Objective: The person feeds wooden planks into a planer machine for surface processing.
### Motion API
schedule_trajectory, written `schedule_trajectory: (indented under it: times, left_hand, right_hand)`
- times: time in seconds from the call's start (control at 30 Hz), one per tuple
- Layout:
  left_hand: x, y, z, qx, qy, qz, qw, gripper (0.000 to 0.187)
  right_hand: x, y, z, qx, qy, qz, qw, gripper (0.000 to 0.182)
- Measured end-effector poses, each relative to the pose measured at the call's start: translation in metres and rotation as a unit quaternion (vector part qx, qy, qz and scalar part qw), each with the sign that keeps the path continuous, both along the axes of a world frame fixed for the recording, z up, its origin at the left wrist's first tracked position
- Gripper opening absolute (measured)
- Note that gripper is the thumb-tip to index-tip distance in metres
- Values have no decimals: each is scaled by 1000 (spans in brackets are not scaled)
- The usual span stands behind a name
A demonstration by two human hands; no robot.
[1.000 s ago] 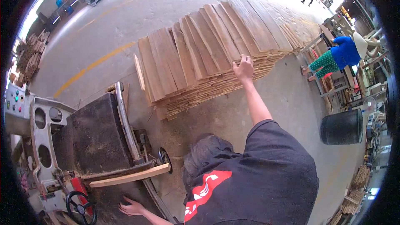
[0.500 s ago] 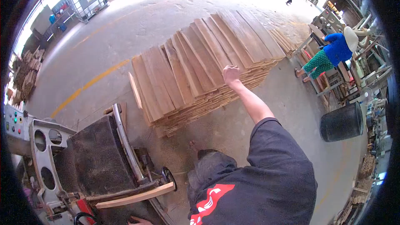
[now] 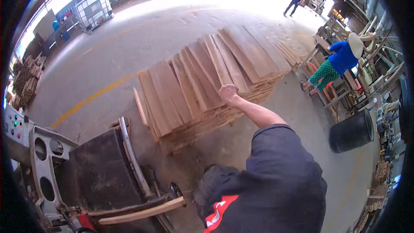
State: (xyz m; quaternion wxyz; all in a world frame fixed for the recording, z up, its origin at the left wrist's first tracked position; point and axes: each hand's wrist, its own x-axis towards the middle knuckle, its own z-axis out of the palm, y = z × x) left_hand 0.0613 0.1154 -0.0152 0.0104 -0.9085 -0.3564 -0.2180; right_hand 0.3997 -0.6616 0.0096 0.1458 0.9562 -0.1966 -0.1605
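Observation:
My right hand is closed at the near end of a long brown board on top of a stack of boards. The fingers wrap over the board's edge, partly hidden behind the fist. Other boards lie side by side on the stack, some overlapping and slightly askew. My left hand is out of view. At the lower left, a light wooden strip lies along the front edge of a machine with a dark flat bed.
A control panel stands at the left. On the right are a black bin and a person in a blue top at a machine. Another person stands far back. A white caged tank is at the upper left.
My right hand has moved left and nearer, and boards under it have shifted. My left hand has left the bottom edge of the view. The view has tilted up slightly.

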Motion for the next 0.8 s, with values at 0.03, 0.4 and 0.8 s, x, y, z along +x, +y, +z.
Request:
schedule_trajectory:
  times: [0.03, 0.4, 0.8]
  left_hand:
    - [-2, 5, 1, 10, 11, 3, 1000, 54]
    - [-17, 40, -36, 35, 26, 76, 996, 49]
    - [-14, 34, -34, 20, 31, 85, 996, 52]
  right_hand:
    - [-9, 16, -1, 0, 4, 25, 1000, 23]
    - [-34, 38, 36, 110, -247, -255, 928, 139]
    - [-51, 61, 57, 177, -246, -360, 882, 137]
